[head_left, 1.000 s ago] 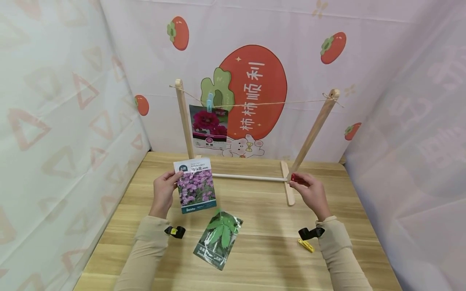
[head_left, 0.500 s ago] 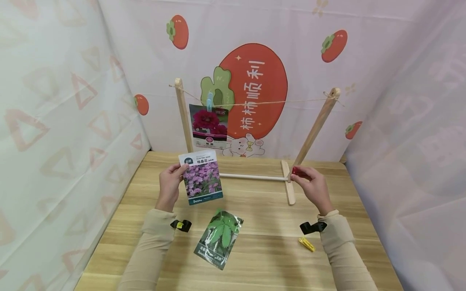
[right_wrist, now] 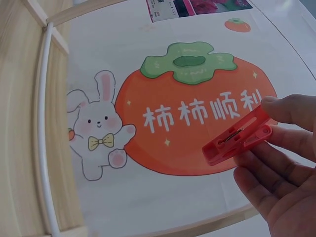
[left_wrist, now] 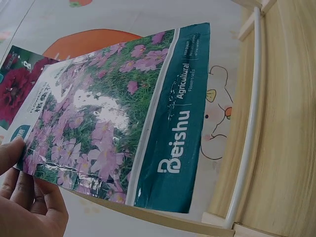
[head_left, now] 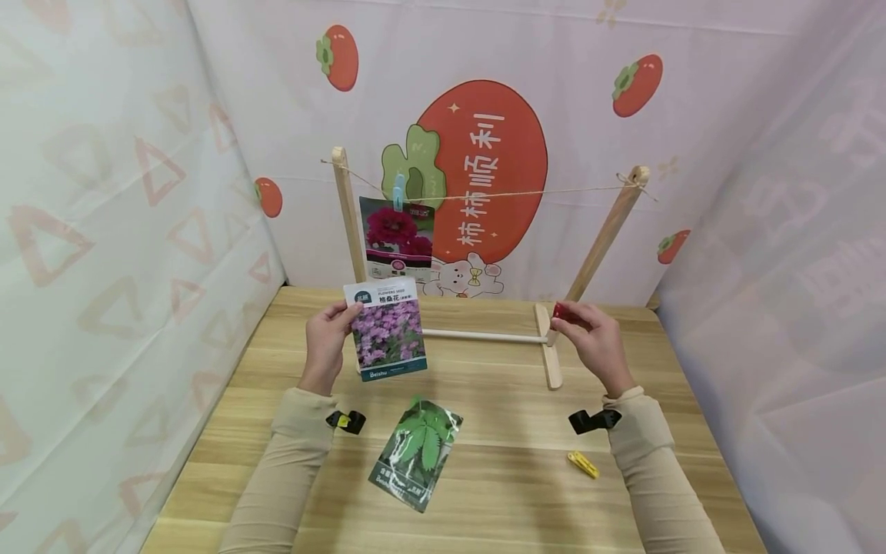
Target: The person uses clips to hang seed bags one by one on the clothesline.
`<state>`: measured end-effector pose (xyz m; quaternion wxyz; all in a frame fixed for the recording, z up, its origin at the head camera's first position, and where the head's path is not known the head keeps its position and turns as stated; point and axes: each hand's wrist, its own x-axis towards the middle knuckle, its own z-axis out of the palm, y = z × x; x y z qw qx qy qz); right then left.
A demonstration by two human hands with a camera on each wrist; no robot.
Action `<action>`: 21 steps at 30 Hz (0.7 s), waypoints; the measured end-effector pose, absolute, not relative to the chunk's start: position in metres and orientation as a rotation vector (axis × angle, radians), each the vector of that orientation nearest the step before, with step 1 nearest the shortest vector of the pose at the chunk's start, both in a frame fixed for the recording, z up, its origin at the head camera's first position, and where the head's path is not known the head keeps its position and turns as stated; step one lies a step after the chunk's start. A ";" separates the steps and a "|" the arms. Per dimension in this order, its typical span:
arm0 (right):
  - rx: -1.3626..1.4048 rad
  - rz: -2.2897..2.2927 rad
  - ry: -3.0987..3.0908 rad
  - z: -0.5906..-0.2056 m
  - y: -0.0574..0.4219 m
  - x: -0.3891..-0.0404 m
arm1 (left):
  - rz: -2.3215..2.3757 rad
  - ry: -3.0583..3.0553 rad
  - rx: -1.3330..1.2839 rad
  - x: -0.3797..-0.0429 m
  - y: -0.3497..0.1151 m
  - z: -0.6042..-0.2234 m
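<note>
My left hand (head_left: 328,346) pinches a seed packet (head_left: 389,331) with pink-purple flowers by its upper left edge, raised above the table. In the left wrist view the packet's teal band (left_wrist: 173,123) faces the camera. A red clothespin (right_wrist: 237,138) is pinched at one end between thumb and fingers of my right hand (head_left: 594,346), near the foot of the right post. Behind, a seed packet with dark red flowers (head_left: 398,238) hangs from the string (head_left: 512,195) by a light blue clothespin (head_left: 398,192). A green-leaf seed packet (head_left: 418,454) lies on the table.
The wooden rack has a left post (head_left: 348,215), a right post (head_left: 607,231) and a white crossbar (head_left: 484,336). A yellow clothespin (head_left: 583,464) lies on the table (head_left: 498,492) near my right wrist. A printed cloth (head_left: 574,46) hangs behind.
My left hand has moved up and to the right with the flower packet, which now overlaps the hanging packet's lower edge. My right hand has risen slightly with the red clothespin.
</note>
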<state>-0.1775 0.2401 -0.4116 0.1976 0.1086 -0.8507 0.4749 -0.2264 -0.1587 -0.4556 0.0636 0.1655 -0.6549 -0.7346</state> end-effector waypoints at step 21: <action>0.419 1.431 -2.228 -0.392 0.233 -0.181 | -2.235 -1.938 0.397 -0.235 -0.150 -0.438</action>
